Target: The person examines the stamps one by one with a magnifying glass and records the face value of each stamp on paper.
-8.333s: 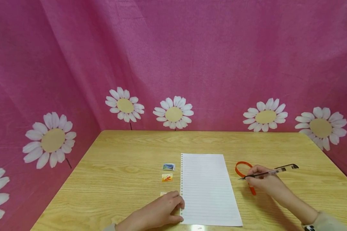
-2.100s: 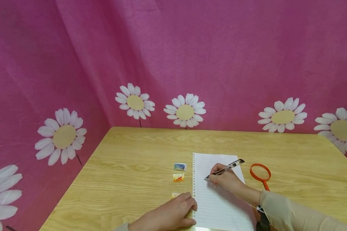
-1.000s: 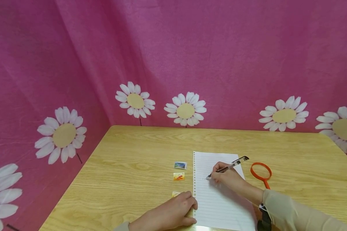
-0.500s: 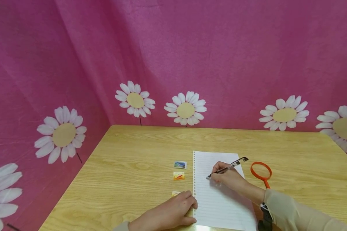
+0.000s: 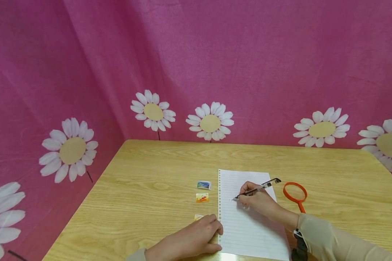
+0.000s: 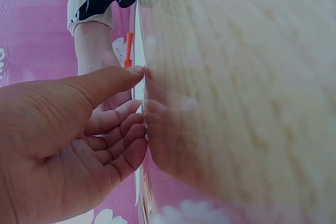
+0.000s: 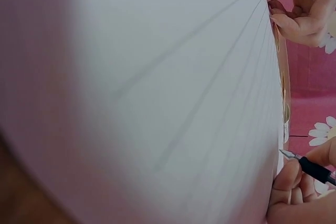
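Note:
My right hand (image 5: 264, 204) pinches a black gel pen (image 5: 256, 189) over the upper left part of a lined loose-leaf sheet (image 5: 248, 239). In the right wrist view the pen's metal tip (image 7: 286, 153) is right at the paper. Small, faint written marks (image 5: 230, 200) show just left of the tip. My left hand (image 5: 196, 235) rests at the sheet's punched left edge, fingers loosely bent and fingertips pressing down. Left of the sheet lie a blue stamp-like picture (image 5: 204, 185), a yellow and red one (image 5: 202, 198), and a yellow one (image 5: 198, 217) partly hidden behind the left hand.
A red-rimmed magnifying glass (image 5: 301, 207) lies right of the sheet, its handle end hidden by the right sleeve (image 5: 317, 228). The wooden table (image 5: 143, 181) reaches back to a pink curtain (image 5: 248, 72) with printed daisies.
The right hand with the pen has come from beside the magnifying glass onto the sheet, and faint marks have appeared there. In the last second it barely moves. The left hand stays.

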A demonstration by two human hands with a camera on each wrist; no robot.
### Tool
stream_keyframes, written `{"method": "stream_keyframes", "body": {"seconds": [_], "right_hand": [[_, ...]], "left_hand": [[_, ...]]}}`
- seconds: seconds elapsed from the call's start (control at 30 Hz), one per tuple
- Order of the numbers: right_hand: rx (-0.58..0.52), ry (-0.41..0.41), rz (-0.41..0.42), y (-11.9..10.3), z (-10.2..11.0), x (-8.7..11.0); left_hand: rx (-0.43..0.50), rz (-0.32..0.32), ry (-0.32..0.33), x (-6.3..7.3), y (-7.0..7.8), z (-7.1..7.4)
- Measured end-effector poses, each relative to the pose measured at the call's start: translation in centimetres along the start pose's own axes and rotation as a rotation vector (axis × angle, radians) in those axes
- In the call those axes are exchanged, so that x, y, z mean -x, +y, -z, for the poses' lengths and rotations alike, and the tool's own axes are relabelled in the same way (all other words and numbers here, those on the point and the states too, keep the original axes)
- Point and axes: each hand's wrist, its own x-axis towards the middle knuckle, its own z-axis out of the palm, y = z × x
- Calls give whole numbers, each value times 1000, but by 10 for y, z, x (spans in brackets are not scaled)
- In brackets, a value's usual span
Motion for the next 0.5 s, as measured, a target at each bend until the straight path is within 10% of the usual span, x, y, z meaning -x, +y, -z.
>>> {"method": "stream_keyframes", "body": {"seconds": [0.5], "right_hand": [[34,-37,-21,-2,2,0]], "left_hand": [[-14,-13,8,0,-1,-1]]}}
